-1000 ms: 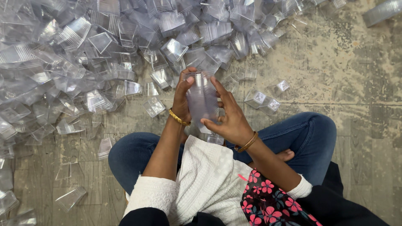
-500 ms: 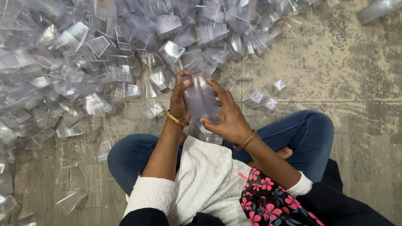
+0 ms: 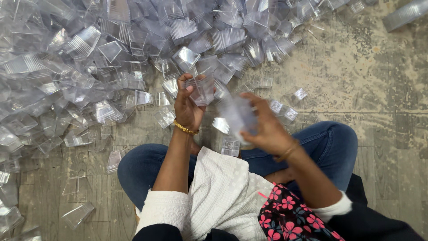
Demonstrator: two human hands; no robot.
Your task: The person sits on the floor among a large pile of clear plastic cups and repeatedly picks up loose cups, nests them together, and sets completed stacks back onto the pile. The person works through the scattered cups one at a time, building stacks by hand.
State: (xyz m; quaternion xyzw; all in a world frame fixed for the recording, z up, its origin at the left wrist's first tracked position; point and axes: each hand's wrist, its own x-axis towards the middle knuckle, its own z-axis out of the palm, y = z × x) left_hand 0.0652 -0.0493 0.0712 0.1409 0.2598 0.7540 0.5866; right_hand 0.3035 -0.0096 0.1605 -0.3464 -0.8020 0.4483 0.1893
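Here, a small clear plastic cup (image 3: 203,89) sits just above the frame's centre, pinched between the thumb and fingers of the left hand (image 3: 188,105), which wears a gold bangle (image 3: 185,129). At about four o'clock from it, the right hand (image 3: 263,127) is curled around a blurred stack of clear cups (image 3: 236,116), holding it tilted just apart from the single cup. Below both hands lie crossed legs in blue jeans (image 3: 330,147) and a white cloth (image 3: 223,192) over the lap. From nine to one o'clock a large heap of clear cups (image 3: 89,67) covers the worn floor (image 3: 379,89), with loose ones scattered near the knees.
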